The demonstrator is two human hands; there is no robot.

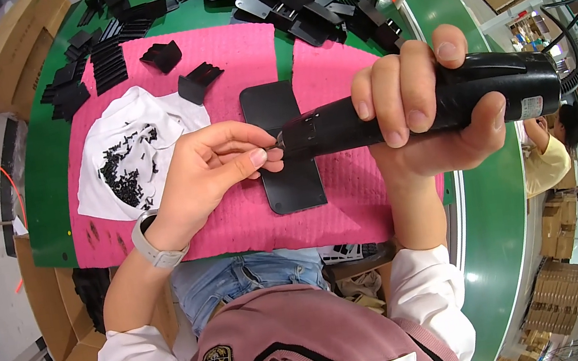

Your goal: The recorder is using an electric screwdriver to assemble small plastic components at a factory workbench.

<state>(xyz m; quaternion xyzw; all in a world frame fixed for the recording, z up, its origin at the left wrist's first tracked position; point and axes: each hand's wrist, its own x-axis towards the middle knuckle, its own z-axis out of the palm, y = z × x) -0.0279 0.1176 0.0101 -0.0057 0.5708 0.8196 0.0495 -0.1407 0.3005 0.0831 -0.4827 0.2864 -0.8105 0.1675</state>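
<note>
My right hand [433,92] is wrapped round a black electric screwdriver [498,82], held level with its nose pointing left. At that nose, the fingertips of my left hand [226,160] are pinched together; whatever small piece they hold is too small to make out. Below the tool lies a flat black plate [294,189] on the pink foam mat [229,227], partly hidden by the screwdriver. Left of my left hand, a white cloth [101,197] carries a heap of small black screws [125,171].
Black brackets [196,82] and a ribbed black piece [162,56] lie at the mat's far side. Stacked black plates [292,1] cover the far end of the green table [48,216]. A cable [568,49] trails from the screwdriver. A cardboard box [63,319] stands at lower left.
</note>
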